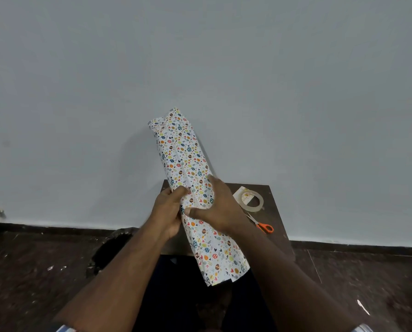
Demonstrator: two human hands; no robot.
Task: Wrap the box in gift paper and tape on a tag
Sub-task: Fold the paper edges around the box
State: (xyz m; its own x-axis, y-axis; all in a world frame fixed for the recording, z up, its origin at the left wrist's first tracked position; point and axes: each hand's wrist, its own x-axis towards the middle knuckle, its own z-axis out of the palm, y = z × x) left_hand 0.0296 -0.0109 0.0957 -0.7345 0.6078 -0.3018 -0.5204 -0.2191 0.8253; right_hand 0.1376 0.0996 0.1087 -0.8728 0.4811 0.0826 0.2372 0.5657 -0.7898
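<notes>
A long bundle of white gift paper printed with small coloured eggs and hearts is held up in the air over a small dark table. My left hand grips its left side near the middle, fingers curled round the edge. My right hand grips it from the right, thumb across the front. A roll of clear tape lies on the table to the right, with a small round tag inside and partly under it. The box is not visible; whether it is inside the paper cannot be told.
Orange-handled scissors lie on the table near its right edge, just below the tape. A pale wall rises right behind the table. Dark speckled floor spreads left and right.
</notes>
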